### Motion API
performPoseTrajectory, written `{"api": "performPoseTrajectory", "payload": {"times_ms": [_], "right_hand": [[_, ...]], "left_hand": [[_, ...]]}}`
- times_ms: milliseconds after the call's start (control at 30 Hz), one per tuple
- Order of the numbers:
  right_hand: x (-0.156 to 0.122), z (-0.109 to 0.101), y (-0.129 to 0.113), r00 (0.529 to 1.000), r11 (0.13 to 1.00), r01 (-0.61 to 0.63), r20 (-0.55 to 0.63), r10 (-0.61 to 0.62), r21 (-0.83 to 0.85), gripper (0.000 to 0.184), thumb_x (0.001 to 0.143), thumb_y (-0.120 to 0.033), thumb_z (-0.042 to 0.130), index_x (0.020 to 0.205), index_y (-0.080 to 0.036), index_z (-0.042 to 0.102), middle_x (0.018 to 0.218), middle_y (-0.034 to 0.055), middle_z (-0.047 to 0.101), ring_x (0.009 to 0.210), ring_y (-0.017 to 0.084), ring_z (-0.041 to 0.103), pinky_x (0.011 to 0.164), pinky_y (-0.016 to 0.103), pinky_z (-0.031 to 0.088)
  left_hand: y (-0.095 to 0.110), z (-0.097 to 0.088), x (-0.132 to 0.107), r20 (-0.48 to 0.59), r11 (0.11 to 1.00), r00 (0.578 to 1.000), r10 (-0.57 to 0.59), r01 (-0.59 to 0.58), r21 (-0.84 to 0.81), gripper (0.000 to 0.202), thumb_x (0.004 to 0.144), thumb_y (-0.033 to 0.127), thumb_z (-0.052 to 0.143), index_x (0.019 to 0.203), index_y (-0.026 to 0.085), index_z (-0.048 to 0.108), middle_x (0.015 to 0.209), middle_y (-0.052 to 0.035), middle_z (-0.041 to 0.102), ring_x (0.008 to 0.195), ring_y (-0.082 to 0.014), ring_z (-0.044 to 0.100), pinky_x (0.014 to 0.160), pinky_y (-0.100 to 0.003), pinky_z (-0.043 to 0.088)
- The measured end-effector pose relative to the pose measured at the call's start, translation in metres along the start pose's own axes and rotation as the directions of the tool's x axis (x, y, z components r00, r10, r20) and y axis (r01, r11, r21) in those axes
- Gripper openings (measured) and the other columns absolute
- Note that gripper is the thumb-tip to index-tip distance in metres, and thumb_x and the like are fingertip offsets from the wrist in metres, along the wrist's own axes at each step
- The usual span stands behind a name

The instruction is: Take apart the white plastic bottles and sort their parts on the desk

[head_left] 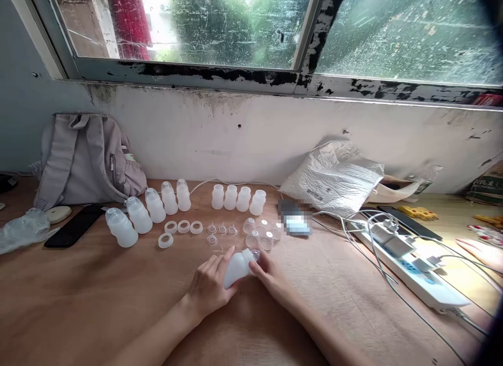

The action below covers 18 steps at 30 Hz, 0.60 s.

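My left hand (212, 282) wraps round the body of a frosted baby bottle (237, 270), tilted with its neck to the right. At that neck, the fingers of my right hand (269, 277) pinch a clear domed top piece (255, 254); whether it is a nipple or a cap I cannot tell. Just beyond the hands lie several clear caps (252, 241), clear nipples (222, 229) and white rings (184, 227). Behind them stand several bottles without tops (231, 197). To the left, a curved row of bottles with clear tops (139, 215) stands upright.
A black phone (74, 227), plastic bag (25, 230) and grey backpack (88, 156) are on the left. On the right are a silver mailer bag (334, 174), a blurred-out object (294, 217), and a power strip (416, 269) with loose cables. Another person's hand (481, 252) shows at the right edge.
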State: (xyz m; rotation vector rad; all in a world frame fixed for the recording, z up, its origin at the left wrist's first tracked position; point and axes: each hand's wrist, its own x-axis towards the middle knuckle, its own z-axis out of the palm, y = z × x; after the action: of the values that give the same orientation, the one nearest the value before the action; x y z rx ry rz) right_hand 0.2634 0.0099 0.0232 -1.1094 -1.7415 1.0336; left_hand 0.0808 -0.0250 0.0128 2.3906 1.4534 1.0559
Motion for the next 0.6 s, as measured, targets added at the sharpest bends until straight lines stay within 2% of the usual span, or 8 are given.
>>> {"api": "performPoseTrajectory", "payload": {"times_ms": [100,200,300,367,433,500,533,600], "right_hand": [[-0.002,0.01,0.003,0.991,0.978,-0.13,0.039,0.125,0.162,0.031,0.075,-0.047,0.053,0.085,-0.018,0.051,0.061,-0.0033,0.043,0.051,0.009,0.039,0.046,0.021,0.032],[-0.002,0.013,0.007,0.958,0.897,-0.286,0.1,0.268,0.336,0.032,0.073,-0.047,0.055,0.085,-0.018,0.048,0.056,-0.0059,0.035,0.045,0.007,0.03,0.04,0.019,0.023],[-0.002,0.012,0.004,0.943,0.832,-0.334,0.158,0.294,0.442,0.03,0.072,-0.045,0.058,0.082,-0.019,0.047,0.056,-0.0066,0.033,0.044,0.005,0.024,0.04,0.019,0.019],[-0.003,0.009,-0.002,0.946,0.815,-0.319,0.215,0.243,0.484,0.028,0.072,-0.042,0.059,0.082,-0.018,0.049,0.058,-0.0061,0.034,0.045,0.004,0.024,0.041,0.019,0.02],[-0.002,0.005,-0.009,0.941,0.809,-0.303,0.291,0.171,0.503,0.031,0.071,-0.041,0.059,0.091,-0.019,0.049,0.062,-0.0043,0.039,0.046,0.005,0.028,0.042,0.019,0.022],[0.001,0.0,-0.012,0.944,0.836,-0.26,0.309,0.116,0.483,0.042,0.07,-0.041,0.06,0.106,-0.023,0.045,0.072,-0.0015,0.045,0.05,0.007,0.034,0.042,0.019,0.026],[0.002,-0.002,-0.011,0.957,0.864,-0.216,0.276,0.093,0.455,0.047,0.069,-0.04,0.062,0.11,-0.025,0.042,0.076,-0.0007,0.046,0.053,0.008,0.037,0.043,0.019,0.028],[0.006,-0.006,-0.007,0.985,0.917,-0.12,0.164,0.061,0.379,0.049,0.068,-0.038,0.063,0.111,-0.027,0.042,0.078,-0.0009,0.046,0.057,0.009,0.04,0.047,0.02,0.033]], "left_hand": [[0.005,-0.002,0.001,0.07,0.994,0.995,-0.074,0.079,-0.079,0.052,0.067,0.03,0.056,0.116,0.02,0.043,0.098,-0.0055,0.062,0.082,-0.0209,0.059,0.071,-0.032,0.047],[0.011,-0.011,0.004,0.184,0.966,0.971,-0.154,0.188,-0.18,0.044,0.064,0.035,0.059,0.106,0.022,0.051,0.088,-0.0018,0.065,0.075,-0.02,0.06,0.068,-0.03,0.047],[0.012,-0.016,0.007,0.257,0.904,0.945,-0.203,0.282,-0.32,0.036,0.065,0.038,0.059,0.096,0.02,0.059,0.076,-0.0016,0.064,0.068,-0.0196,0.06,0.064,-0.03,0.045],[0.01,-0.015,0.008,0.375,0.746,0.901,-0.219,0.402,-0.531,0.031,0.067,0.039,0.056,0.087,0.015,0.061,0.068,-0.0023,0.062,0.058,-0.0168,0.058,0.053,-0.026,0.044],[0.007,-0.013,0.007,0.52,0.452,0.834,-0.184,0.541,-0.709,0.034,0.07,0.041,0.05,0.083,0.012,0.059,0.064,-0.0036,0.06,0.048,-0.0139,0.055,0.04,-0.022,0.041],[0.006,-0.012,0.006,0.584,0.167,0.801,-0.133,0.599,-0.783,0.036,0.069,0.042,0.047,0.082,0.01,0.057,0.062,-0.0052,0.059,0.039,-0.0123,0.052,0.031,-0.02,0.036],[0.007,-0.012,0.005,0.589,0.078,0.8,-0.109,0.598,-0.798,0.037,0.068,0.042,0.047,0.082,0.009,0.056,0.062,-0.006,0.059,0.038,-0.0123,0.052,0.029,-0.019,0.035],[0.01,-0.013,0.004,0.58,-0.012,0.811,-0.068,0.581,-0.814,0.037,0.066,0.042,0.049,0.079,0.008,0.056,0.062,-0.0074,0.059,0.037,-0.0128,0.053,0.027,-0.019,0.035]]}}
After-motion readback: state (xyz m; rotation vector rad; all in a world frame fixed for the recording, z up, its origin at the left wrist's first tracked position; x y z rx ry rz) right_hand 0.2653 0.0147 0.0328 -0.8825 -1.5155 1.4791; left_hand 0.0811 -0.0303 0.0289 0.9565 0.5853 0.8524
